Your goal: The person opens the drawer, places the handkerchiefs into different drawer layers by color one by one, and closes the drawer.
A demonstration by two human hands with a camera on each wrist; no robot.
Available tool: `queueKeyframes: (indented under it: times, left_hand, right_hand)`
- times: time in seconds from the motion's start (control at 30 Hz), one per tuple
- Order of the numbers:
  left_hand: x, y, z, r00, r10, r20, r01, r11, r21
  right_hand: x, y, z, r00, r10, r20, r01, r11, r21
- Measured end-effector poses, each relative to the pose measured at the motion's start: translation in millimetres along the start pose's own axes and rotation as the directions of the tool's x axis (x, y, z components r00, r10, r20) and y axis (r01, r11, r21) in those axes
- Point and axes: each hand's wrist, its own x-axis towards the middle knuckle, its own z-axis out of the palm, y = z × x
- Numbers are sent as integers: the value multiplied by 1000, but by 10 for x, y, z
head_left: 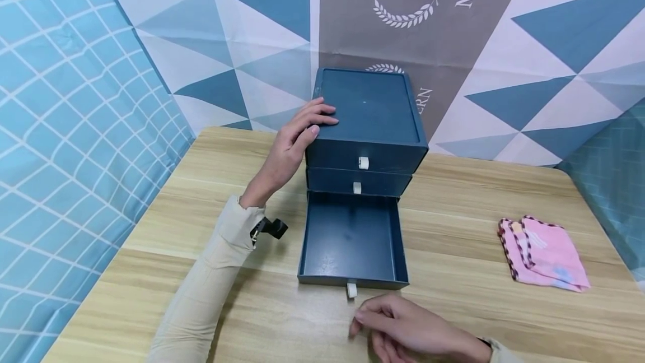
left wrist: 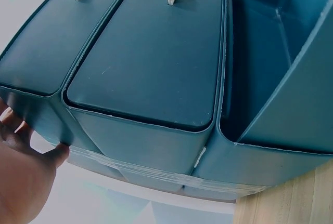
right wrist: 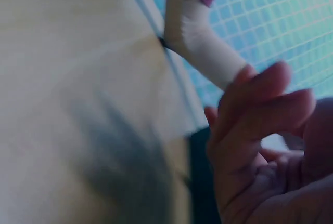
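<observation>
A dark blue three-tier drawer cabinet [head_left: 370, 108] stands at the back of the table. Its bottom drawer [head_left: 322, 280] is pulled out and shows a bare inside; the upper two are closed. On the cabinet's top left edge rests my left hand [head_left: 294, 139], its fingers lying over the top. The left wrist view shows that hand [left wrist: 26, 172] against the cabinet's side, thumb touching it. My right hand [head_left: 413, 326] hovers just in front of the bottom drawer's white pull tab [head_left: 351, 290], apart from it. Its fingers are loosely bent and hold nothing, as the right wrist view also shows.
A folded pink cloth [head_left: 551, 254] with a checked border lies on the right of the wooden table [head_left: 463, 223]. Patterned fabric [head_left: 272, 10] hangs behind the cabinet, and blue grid fabric [head_left: 75, 128] hangs along the left side.
</observation>
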Motion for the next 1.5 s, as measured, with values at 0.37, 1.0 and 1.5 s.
queueKeyframes:
  times: [0.37, 1.0, 1.5]
  left_hand:
    - [-18, -35, -8, 1000, -6, -11, 6, 1000, -5]
    - [3, -9, -1, 1000, -4, -15, 3, 1000, -6]
    - [15, -5, 10, 1000, 4, -7, -4, 1000, -4]
  right_hand:
    - [-476, -672, -174, 980, -189, -57, 157, 923, -352]
    - [-934, -959, -468, 841, -377, -389, -6, 711, -703]
    - [-1180, -929, -747, 733, -488, -474, -101, 612, -785]
